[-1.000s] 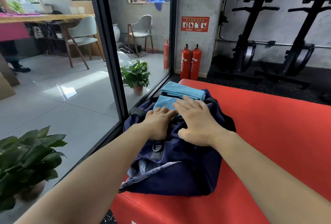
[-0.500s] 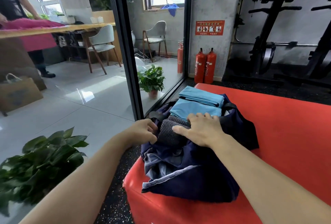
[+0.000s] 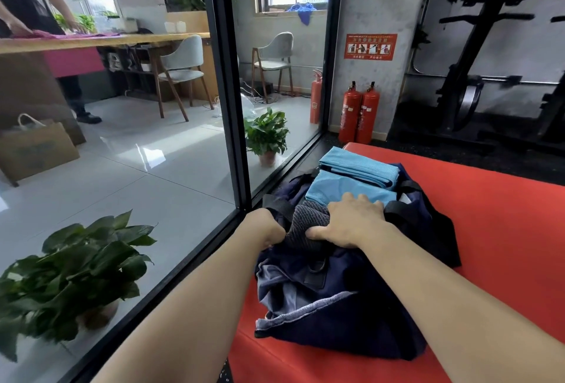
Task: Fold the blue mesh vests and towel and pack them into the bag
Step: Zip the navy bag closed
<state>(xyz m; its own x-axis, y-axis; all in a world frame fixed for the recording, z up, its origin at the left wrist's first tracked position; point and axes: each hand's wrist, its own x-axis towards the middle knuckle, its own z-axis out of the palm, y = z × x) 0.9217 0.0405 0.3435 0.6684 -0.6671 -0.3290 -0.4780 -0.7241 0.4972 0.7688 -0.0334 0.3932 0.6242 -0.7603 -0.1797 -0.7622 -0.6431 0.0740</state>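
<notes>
Two folded blue mesh vests [image 3: 345, 188] lie at the far end of the navy bag [image 3: 351, 315], one stacked partly over the other. The bag sits on the red padded surface [image 3: 495, 223], close to the glass wall [image 3: 183, 168]. From my seat I see my left hand [image 3: 266, 229] with its fingers curled tight round the bag's left rim. My right hand [image 3: 351, 222] lies palm down on the grey towel [image 3: 302, 223] in the bag's mouth, thumb spread wide, fingers stretched forward onto the nearer vest; it presses and grips nothing. Two red fire extinguishers [image 3: 359, 113] stand by the pillar beyond.
</notes>
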